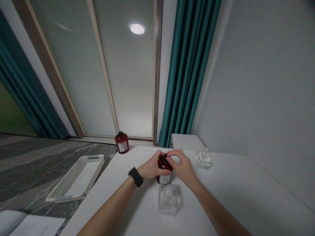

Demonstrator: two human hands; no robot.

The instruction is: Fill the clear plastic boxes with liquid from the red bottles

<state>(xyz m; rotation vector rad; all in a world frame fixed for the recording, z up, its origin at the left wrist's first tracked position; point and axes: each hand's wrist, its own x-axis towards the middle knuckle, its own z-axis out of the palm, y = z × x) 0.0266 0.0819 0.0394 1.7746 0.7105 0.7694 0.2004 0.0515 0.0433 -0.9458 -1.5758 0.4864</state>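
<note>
A dark red bottle [164, 165] with a white label stands upright on the white table in front of me. My left hand [155, 166] is wrapped round its body from the left. With the fingers of my right hand [180, 164] I pinch the small black cap [165, 156] at its top; the fingers partly cover it. Just in front of the bottle lies a clear plastic package [168, 200]. Another clear, crinkled plastic piece [203, 159] rests to the right of my right hand.
A second red bottle [122, 143] with a black cap stands at the table's far left corner. The white table [221, 200] meets a wall on the right. Left of it are a white basket [73, 198] and open pages [36, 226]. A white cabinet [188, 141] stands behind.
</note>
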